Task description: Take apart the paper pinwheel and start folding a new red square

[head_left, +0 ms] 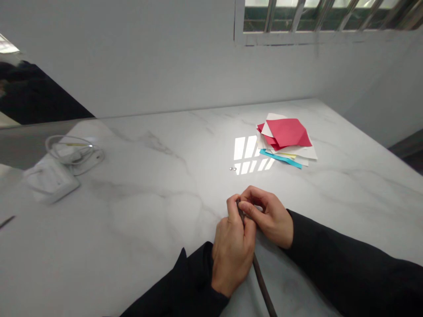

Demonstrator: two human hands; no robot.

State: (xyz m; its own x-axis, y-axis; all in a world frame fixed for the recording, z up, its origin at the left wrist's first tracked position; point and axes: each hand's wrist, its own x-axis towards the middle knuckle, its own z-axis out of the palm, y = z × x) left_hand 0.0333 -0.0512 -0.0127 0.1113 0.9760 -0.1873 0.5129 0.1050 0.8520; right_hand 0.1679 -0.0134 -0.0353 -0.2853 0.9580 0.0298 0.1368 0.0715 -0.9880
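A long, thin dark brown piece (263,281), like a rod or cord, runs from the bottom edge of the view up into both hands; its exact kind I cannot make out. My left hand (234,248) is wrapped around it near its upper end, hiding part of its length. At that upper end, my right hand (269,215) pinches with thumb and forefinger, touching my left hand. Just beyond the hands, two small shiny round pieces (232,168) lie on the white marbled table (158,237).
A pile of red, white, yellow and blue paper (289,133) lies at the back right. To the left are a white charger-like block (53,180) and a coiled white cable (77,156). A thin dark object (7,221) sits at the left edge. A wall (158,57) rises behind the table.
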